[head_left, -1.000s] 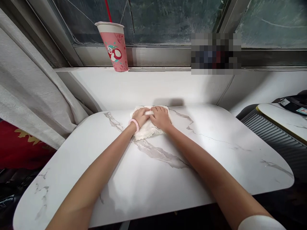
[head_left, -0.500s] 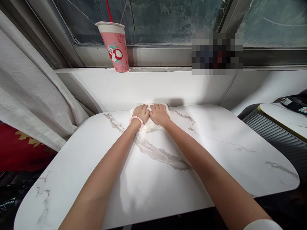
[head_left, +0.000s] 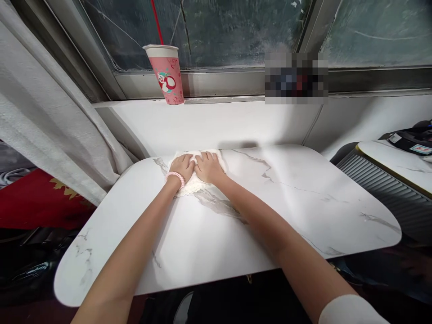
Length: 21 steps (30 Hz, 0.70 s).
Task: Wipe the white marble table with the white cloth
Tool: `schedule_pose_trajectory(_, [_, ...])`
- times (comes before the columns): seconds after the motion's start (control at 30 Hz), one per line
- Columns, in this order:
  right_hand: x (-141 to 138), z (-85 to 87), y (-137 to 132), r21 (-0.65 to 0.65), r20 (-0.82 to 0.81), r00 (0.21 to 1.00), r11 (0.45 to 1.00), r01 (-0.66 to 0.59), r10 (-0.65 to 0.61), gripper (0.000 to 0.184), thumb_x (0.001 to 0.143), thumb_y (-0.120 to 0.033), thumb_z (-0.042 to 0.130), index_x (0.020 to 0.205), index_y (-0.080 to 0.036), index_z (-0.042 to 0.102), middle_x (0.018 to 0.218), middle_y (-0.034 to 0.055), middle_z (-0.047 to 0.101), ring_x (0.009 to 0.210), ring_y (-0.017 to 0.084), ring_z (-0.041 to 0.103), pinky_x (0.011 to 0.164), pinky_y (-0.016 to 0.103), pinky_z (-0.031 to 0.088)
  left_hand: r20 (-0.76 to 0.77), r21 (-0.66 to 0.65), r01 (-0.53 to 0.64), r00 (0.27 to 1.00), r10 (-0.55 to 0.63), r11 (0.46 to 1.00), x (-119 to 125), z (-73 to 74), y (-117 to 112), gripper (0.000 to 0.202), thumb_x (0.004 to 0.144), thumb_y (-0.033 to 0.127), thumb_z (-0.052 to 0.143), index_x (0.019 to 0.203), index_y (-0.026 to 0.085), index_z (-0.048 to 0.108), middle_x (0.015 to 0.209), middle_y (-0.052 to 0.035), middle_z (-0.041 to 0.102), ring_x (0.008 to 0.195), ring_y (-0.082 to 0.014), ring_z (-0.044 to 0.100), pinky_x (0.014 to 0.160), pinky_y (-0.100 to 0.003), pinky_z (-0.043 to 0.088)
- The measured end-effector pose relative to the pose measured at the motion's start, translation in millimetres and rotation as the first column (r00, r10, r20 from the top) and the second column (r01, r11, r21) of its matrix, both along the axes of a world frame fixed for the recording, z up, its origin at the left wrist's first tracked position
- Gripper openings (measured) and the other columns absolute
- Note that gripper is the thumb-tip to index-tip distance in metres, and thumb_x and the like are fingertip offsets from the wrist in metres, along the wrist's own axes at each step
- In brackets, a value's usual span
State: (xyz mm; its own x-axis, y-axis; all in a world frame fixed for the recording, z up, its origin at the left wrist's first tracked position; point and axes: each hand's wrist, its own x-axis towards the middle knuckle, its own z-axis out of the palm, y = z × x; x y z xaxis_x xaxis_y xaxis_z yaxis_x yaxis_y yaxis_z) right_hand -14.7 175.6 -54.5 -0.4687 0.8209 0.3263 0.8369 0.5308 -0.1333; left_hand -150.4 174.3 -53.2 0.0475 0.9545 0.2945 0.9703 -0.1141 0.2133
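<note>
A crumpled white cloth (head_left: 193, 185) lies at the far edge of a white marble-look table (head_left: 236, 225). Both my hands press down on the cloth side by side. My left hand (head_left: 182, 165), with a pink coil band on its wrist, lies on the cloth's left part with fingers flat. My right hand (head_left: 209, 167) lies on its right part, fingers stretched forward. Most of the cloth is hidden under the hands.
A pink paper cup (head_left: 166, 74) with a red straw stands on the window sill (head_left: 236, 100) beyond the table. A grey curtain (head_left: 50, 117) hangs at the left. A second small table (head_left: 394, 164) with a dark object on it is at the right.
Both hands and the cloth have slid left along the table's far edge. The view has shifted too, so the table appears further right.
</note>
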Motion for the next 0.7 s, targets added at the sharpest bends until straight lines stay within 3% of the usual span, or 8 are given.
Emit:
schedule_pose_trajectory(0.13, [16,-3.4,-36,0.049,-0.068,0.997,0.999,-0.018,0.021,0.04,0.098,-0.029,0.034,0.128,-0.011,0.055,0.137,0.0178,0.052,0.13,0.031,0.04,0.11,0.049,0.025,-0.068,0.019,0.013,0.998,-0.011,1.0,15,-1.3,-37,0.047,0.093,0.024,0.03,0.129,0.008,0.054,0.135,-0.0169,0.057,0.127,-0.0277,0.051,0.111,-0.044,0.034])
schedule_pose_trajectory(0.3, [36,-1.4,-103,-0.045,-0.126,0.992,0.999,-0.013,0.007,0.042,0.098,-0.027,0.038,0.134,-0.011,0.051,0.148,0.0185,0.043,0.139,0.031,0.033,0.116,0.052,0.018,-0.109,0.049,0.096,0.99,-0.09,0.994,28,-4.8,-102,0.047,0.094,0.028,0.028,0.13,0.01,0.053,0.136,-0.0155,0.057,0.129,-0.0275,0.049,0.112,-0.047,0.034])
schedule_pose_trajectory(0.5, [50,5.8,-177,-0.16,-0.186,0.966,0.964,-0.21,0.179,0.048,0.098,-0.029,0.037,0.142,-0.01,0.043,0.153,0.0223,0.033,0.145,0.034,0.022,0.117,0.059,0.011,-0.144,0.129,0.166,0.979,-0.147,0.978,24,-11.9,-185,0.05,0.098,0.032,0.023,0.133,0.009,0.05,0.135,-0.0162,0.057,0.13,-0.0284,0.048,0.112,-0.05,0.034])
schedule_pose_trajectory(0.6, [49,9.8,-191,-0.249,-0.225,0.951,0.932,-0.265,0.211,0.051,0.097,-0.03,0.038,0.145,-0.01,0.038,0.156,0.0228,0.028,0.147,0.034,0.015,0.117,0.061,0.008,-0.147,0.115,0.18,0.976,-0.162,0.977,16,-11.1,-204,0.049,0.098,0.033,0.023,0.135,0.012,0.048,0.137,-0.0147,0.056,0.132,-0.0268,0.047,0.112,-0.049,0.034])
schedule_pose_trajectory(0.7, [41,12.5,-187,-0.347,-0.245,0.943,0.887,-0.304,0.227,0.058,0.096,-0.034,0.042,0.148,-0.011,0.033,0.158,0.0234,0.021,0.148,0.036,0.01,0.117,0.063,0.007,-0.141,0.09,0.184,0.975,-0.17,0.979,5,-9.1,-203,0.049,0.098,0.034,0.023,0.136,0.014,0.048,0.137,-0.014,0.056,0.13,-0.0266,0.048,0.111,-0.049,0.035])
